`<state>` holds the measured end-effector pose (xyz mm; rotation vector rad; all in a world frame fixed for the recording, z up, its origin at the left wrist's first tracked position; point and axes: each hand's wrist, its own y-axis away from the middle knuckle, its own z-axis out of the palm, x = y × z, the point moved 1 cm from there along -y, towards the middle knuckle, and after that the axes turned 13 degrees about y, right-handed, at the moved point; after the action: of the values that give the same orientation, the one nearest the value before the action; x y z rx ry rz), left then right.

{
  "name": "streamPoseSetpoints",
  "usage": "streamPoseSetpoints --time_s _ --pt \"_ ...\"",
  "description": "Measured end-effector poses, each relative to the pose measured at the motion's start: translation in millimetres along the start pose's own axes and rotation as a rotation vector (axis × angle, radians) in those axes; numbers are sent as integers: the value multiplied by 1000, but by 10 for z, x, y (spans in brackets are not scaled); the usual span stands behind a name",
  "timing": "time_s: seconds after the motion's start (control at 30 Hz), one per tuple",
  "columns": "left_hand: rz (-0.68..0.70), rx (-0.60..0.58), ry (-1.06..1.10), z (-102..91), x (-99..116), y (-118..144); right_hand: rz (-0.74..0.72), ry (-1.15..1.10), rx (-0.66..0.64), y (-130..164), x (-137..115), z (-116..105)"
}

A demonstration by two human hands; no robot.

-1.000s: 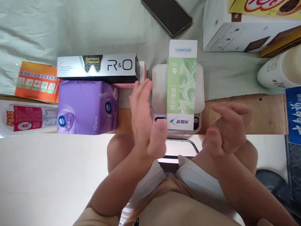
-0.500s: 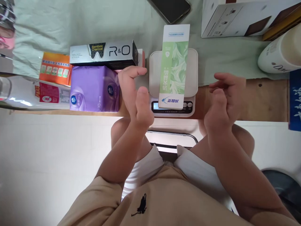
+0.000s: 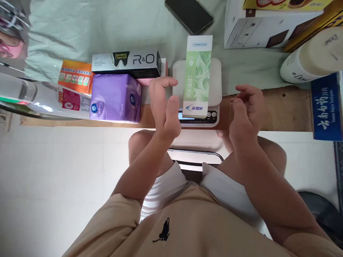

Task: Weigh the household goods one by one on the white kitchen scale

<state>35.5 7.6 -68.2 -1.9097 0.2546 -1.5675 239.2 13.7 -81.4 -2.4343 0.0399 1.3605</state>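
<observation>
While both hands hover empty, long green-and-white cardboard carton [image 3: 197,76] lies flat on white kitchen scale [image 3: 217,76].
Long axis runs near-to-far; left hand [image 3: 164,107] and right hand [image 3: 248,109] loosely open, flanking it.

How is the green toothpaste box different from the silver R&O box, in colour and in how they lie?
The green toothpaste box lies on the white scale, pointing away from the person; the silver R&O box rests crosswise on the purple pack. Green is pale with leaf print; R&O is silver and black. Both are long, closed cartons, untouched by either hand.
</observation>
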Motion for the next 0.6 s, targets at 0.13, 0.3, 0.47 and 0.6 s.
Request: streamPoseSetpoints --time_s 0.13,0.3,0.47,0.6 --pt "41 63 36 27 40 -4 1 30 -28 2 -88 18" --pt "106 53 36 9 64 1 -47 70 -19 60 -125 30" --pt "17 -20 128 36 110 28 -143 154 14 25 -261 -24" --pt "21 -69 148 72 179 39 -183 246 -65 -205 -535 8"
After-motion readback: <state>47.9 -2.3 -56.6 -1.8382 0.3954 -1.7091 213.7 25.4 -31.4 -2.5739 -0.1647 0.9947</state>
